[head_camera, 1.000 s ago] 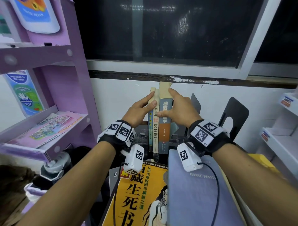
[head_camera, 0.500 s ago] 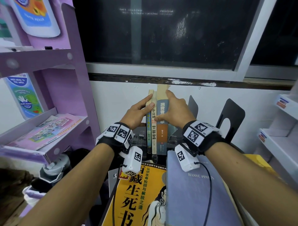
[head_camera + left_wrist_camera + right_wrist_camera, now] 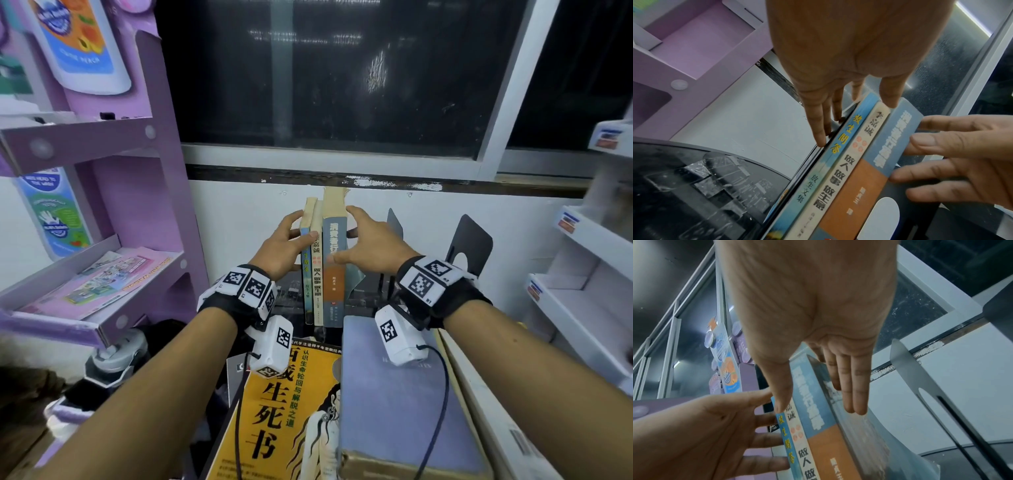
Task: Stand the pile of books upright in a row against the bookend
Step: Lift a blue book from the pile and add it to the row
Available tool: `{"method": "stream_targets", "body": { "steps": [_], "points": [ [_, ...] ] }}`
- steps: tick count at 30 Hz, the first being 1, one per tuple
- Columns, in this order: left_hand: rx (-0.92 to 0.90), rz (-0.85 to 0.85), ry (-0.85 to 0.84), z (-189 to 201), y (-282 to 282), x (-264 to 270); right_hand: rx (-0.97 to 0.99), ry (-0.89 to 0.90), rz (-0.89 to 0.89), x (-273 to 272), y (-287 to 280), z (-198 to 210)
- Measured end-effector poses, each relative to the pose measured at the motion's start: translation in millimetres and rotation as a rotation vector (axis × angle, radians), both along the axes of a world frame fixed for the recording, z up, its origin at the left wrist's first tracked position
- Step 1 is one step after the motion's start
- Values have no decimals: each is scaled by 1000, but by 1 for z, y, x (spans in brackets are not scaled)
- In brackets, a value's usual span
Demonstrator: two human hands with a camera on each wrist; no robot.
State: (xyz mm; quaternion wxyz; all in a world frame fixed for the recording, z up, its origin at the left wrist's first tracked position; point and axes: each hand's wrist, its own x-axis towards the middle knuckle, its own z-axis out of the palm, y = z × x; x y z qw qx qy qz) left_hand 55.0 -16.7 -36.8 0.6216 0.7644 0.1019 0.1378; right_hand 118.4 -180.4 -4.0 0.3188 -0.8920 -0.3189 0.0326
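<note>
Three books stand upright in a row: a thin blue book, a cream book and a thicker blue-and-orange book. My left hand lies with straight fingers along a black bookend on the row's left side, thumb on the spines. My right hand presses straight fingers flat on the thick book's right cover, its thumb across the spines. A yellow book and a grey-purple book lie flat in front.
A grey bookend and a black bookend stand to the right of the row, apart from it. A purple shelf unit is at the left, white shelves at the right, the wall and window close behind.
Both hands stay pressed against the sides of the three standing books. The view has shifted slightly; nothing was taken hold of or let go.
</note>
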Motion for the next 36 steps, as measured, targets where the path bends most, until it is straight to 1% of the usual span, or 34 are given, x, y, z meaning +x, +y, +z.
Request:
{"method": "stream_targets", "body": {
  "steps": [4,8,12,16,20,24,30,32,36],
  "points": [
    [75,66,92,3,-5,-14,-130,9,-20,-14,-24,10],
    [183,93,269,5,-14,-33,-351,42,-25,-33,-51,15],
    [298,-33,370,5,-37,-55,-514,84,-16,-53,-70,11],
    [387,-94,409,-1,-59,-63,-546,145,-25,-68,-85,4],
    [428,-171,492,-2,-80,-66,-579,178,-37,-78,-97,-2],
    [509,-255,597,-2,-96,-69,-577,193,-47,-82,-106,-7],
    [508,-318,710,-7,-108,-69,-572,179,-92,-84,-111,-9],
    [530,-318,725,-9,-109,-69,-594,168,-84,-84,-111,-10],
    [514,-327,689,-15,-105,-65,-657,129,-54,-83,-109,-12]
  ]
}}
